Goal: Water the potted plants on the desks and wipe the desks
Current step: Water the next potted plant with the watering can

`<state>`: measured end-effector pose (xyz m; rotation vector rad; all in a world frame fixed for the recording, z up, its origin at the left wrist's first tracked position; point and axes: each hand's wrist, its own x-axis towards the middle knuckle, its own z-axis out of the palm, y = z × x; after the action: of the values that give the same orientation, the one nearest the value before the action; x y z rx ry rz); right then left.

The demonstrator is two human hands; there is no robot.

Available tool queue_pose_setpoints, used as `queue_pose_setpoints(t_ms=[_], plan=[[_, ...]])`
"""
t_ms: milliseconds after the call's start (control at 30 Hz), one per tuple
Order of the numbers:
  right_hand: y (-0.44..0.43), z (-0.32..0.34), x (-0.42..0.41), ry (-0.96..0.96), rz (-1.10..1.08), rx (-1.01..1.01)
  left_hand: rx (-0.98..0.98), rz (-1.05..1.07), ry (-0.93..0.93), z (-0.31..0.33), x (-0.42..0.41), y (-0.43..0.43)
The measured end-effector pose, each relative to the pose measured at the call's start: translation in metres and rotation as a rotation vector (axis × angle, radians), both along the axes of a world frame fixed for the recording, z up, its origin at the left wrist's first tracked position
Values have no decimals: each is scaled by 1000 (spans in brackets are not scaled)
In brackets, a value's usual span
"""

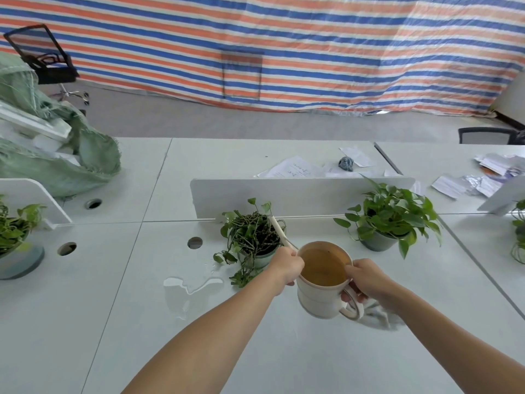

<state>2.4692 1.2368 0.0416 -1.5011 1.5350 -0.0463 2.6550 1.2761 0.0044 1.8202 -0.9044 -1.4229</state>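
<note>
**Watering the middle plant: can raised, spout across the leaves**

**Step in hand**
- Middle plant (252, 237): straggly, in a grey-green pot at the foot of the divider.
- Can (324, 282): cream, nearly full of brownish water, and held above the desk just right of that plant.
- Right grip (366, 282): curled round the can's handle.
- Left grip (287, 265): curled at the root of the spout, steadying it.
- Spout (277, 231): long and thin, with its tip among the foliage. No stream shows, so the pour looks about to start or just begun.

**Next move**
- It calls for a slow tilt toward the spout, with the tip kept over the soil.
- A can this full could slop over its open rim.
- The right plant (392, 220), left plant (14, 231) and far-right plant (520, 237) would probably follow, and then the wiping.

**Room and surface**
- Tarp (255, 38): striped orange, blue and white, covering the far wall.
- Desk (142, 336): white joined panels with round cable holes.
- Sack (56, 166): green and stuffed, on the far left of the desk.
- Chair (42, 58): black mesh, standing by the tarp.
- Divider (284, 194): a low white panel behind the plants.
- Puddle (193, 282): spilled water left of the middle plant, which needs wiping.
- Papers (292, 169): scattered beyond the divider.
- Cloth (377, 314): white, showing under the right grip. I cannot tell whether it is held or lying on the desk.
</note>
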Motion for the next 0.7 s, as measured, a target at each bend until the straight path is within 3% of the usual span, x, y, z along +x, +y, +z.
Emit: queue_pose_setpoints(t_ms=[267, 700], plan=[[3, 2, 6, -37, 60, 7, -38, 94, -50, 5, 17, 7], [19, -15, -6, -37, 97, 63, 26, 51, -95, -12, 10, 24]])
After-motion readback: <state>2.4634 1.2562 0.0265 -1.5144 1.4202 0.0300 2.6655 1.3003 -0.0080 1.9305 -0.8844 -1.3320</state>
